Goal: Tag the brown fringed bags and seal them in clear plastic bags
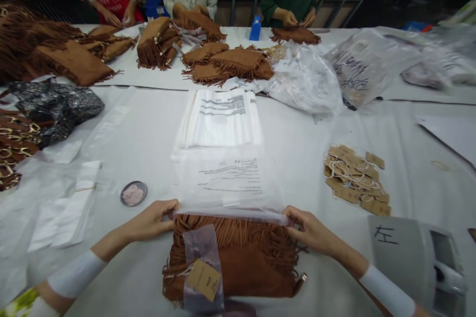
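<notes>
A clear printed plastic bag lies flat before me, its near opening over the top of a brown fringed suede handbag. My left hand pinches the left corner of the opening. At the right corner, my right hand grips the same edge, close to the handbag's fringe. On the handbag lie a small translucent pouch and a tan cardboard tag. Beyond the plastic bag rests a stack of printed plastic bags.
Tan tags with strings are piled right, behind a grey device. Left are a round dish, white packets and brown straps with gold clasps. Across the table, several people handle brown fringed bags near plastic sacks.
</notes>
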Tool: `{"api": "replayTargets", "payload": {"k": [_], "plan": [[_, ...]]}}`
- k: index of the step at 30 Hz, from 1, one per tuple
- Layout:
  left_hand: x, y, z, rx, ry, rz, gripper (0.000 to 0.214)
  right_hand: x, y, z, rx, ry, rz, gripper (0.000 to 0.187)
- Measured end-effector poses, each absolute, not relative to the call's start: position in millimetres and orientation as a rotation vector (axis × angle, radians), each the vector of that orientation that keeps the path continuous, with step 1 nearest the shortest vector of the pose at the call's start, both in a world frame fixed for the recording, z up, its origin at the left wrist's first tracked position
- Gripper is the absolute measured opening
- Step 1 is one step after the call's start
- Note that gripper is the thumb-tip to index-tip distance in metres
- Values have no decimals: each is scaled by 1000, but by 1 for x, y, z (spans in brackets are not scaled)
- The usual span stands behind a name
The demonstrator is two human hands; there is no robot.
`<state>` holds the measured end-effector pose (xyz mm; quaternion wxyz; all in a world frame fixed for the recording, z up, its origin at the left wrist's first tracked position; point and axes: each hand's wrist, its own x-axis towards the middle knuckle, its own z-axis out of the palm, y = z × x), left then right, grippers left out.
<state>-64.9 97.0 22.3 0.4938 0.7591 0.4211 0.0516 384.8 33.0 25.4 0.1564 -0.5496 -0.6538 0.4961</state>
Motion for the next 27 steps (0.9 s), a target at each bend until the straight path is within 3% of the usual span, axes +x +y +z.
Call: {"api": "replayTargets", "payload": {"k": [11, 17, 23, 27], "plan": [[-65, 51, -4, 2556, 1131, 645, 20, 372, 3, -3, -1535, -1994, 1008, 19], [-64, 50, 34, 2445, 1116, 507, 8, 370, 1, -4, -1498, -2044, 891, 26], [-62, 10, 45, 2519, 1169, 479, 11, 381, -13, -8, -1366, -2136, 728, 6], [-65, -18, 18, 2556, 1302, 555, 24, 386, -33, -12, -1144, -2342, 642, 33]]}}
